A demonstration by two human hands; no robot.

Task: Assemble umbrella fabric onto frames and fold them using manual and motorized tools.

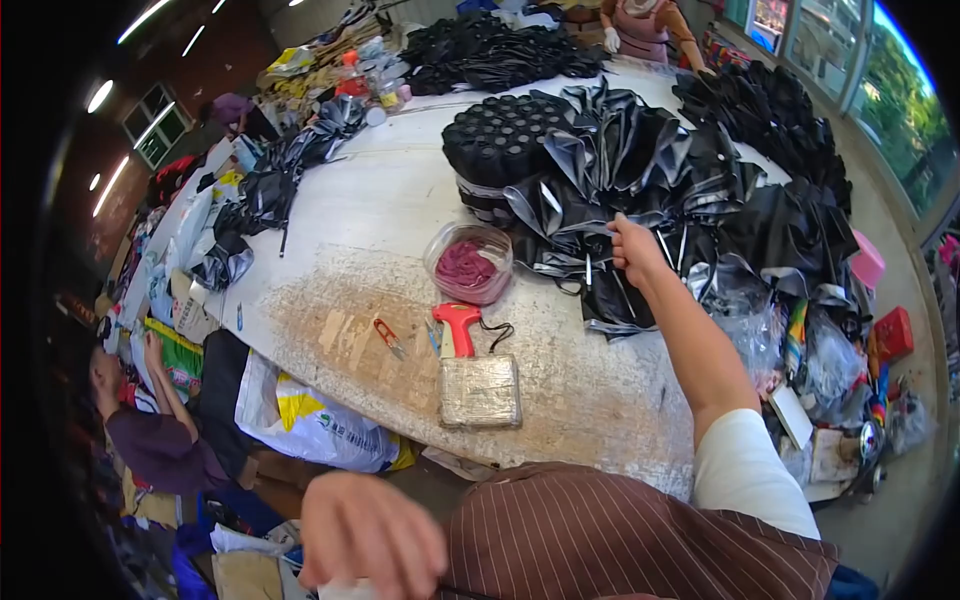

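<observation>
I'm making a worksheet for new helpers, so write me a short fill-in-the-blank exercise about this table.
1. The wearer's ____ hand is at the black pile.
2. The gun-shaped tool is mainly ____.
3. In this view, the small scissors lie to the ____ of the gun-shaped tool.
4. Of the clear tub and the square block, the ____ lies nearer the striped apron.

Missing words: right; red; left; square block.

on the worktable (pixel 370 200), a clear tub (pixel 432 272) of maroon pieces (pixel 465 268) stands beside a red gun-shaped tool (pixel 457 325); red snips (pixel 387 335) lie left of it. a pink basin (pixel 867 260) shows at right.
</observation>
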